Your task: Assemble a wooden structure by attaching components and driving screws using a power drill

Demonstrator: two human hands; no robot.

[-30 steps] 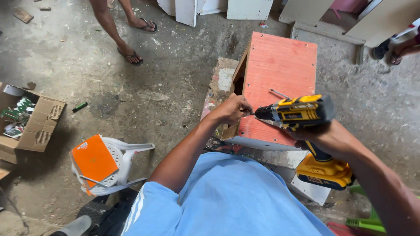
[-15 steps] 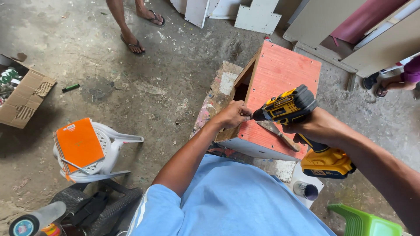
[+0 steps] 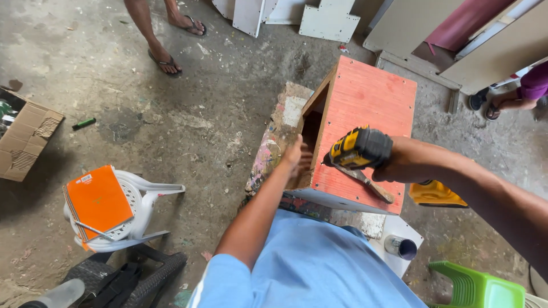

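A red-painted plywood box [image 3: 365, 114] rests on a paint-stained board [image 3: 273, 142], its open side facing left. My right hand [image 3: 399, 165] grips a yellow and black cordless drill [image 3: 359, 149], whose nose points at the box's left front edge. My left hand [image 3: 298, 158] is pressed against that open left side, fingers reaching into the opening; I cannot see anything in it. A chisel-like tool [image 3: 365, 181] lies on the red top panel below the drill.
A white plastic stool [image 3: 142, 199] carries an orange notebook [image 3: 98, 201] at left. A cardboard box [image 3: 25, 142] sits far left. Another person's sandalled feet [image 3: 165, 60] stand at the top. White panels [image 3: 328, 21] lean at the back. Green stools [image 3: 476, 285] stand bottom right.
The view tilted and shifted. My left hand slid from the box's front corner into its open left side, and the drill swung so its nose points at the left edge.
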